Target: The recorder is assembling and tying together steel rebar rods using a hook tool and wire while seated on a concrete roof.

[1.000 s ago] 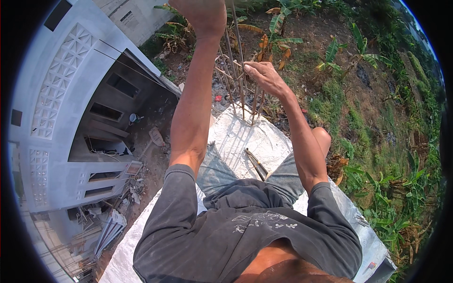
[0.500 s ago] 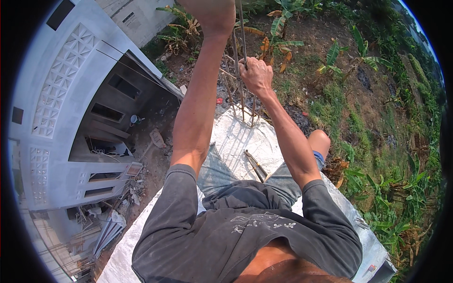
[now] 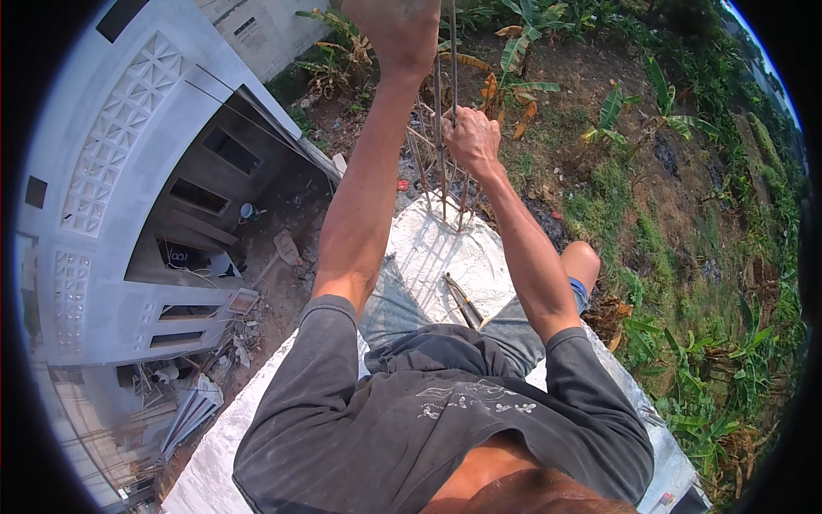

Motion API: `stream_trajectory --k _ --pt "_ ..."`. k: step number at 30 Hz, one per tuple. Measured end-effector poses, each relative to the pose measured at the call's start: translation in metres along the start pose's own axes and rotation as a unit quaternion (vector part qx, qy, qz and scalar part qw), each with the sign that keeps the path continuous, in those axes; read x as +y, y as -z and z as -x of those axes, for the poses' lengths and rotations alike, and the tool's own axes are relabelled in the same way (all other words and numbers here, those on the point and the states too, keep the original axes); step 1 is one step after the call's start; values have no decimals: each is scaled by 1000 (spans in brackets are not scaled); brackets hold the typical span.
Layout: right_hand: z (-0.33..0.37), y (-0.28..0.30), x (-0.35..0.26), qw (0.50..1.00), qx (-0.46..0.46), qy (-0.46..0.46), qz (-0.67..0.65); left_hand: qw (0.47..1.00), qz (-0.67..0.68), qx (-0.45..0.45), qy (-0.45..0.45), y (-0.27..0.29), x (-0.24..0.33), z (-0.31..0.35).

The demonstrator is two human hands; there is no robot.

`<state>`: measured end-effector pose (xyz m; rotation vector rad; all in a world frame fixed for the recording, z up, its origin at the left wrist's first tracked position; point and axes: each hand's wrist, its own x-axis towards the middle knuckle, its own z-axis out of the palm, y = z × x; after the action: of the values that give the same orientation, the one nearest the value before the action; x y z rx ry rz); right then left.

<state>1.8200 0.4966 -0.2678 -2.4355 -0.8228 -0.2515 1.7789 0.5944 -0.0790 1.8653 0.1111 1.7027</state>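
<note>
Steel rod (image 3: 454,60) now sits in the curled right hand (image 3: 473,140).

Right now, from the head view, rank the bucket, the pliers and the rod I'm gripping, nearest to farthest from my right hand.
1. Rod: gripped by your right hand.
2. Pliers: on the white surface below it.
3. Bucket: off left, by the building.

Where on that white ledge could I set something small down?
Bare white ledge shows on both sides of the pliers-like tool, bordered by the legs and, farther ahead, the upright metal rods. It's crowded around the rods' feet and above, where the right hand is closed around one.
</note>
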Motion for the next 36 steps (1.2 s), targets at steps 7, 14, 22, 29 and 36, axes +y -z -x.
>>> stream_trajectory --k 7,14,22,29,36 --pt "-1 16 -6 999 -32 -10 -34 955 262 -97 98 22 -12 -3" --pt "-2 8 -3 999 -27 -7 -26 932 99 -288 197 68 -133 98" --pt "4 20 -6 999 -39 -20 -24 819 224 -323 418 75 -126 176" --pt "-2 18 -3 998 -55 -2 -8 820 228 -299 432 79 -127 193" --pt "-1 19 -12 999 -36 -16 -10 828 155 -380 383 94 -156 226"
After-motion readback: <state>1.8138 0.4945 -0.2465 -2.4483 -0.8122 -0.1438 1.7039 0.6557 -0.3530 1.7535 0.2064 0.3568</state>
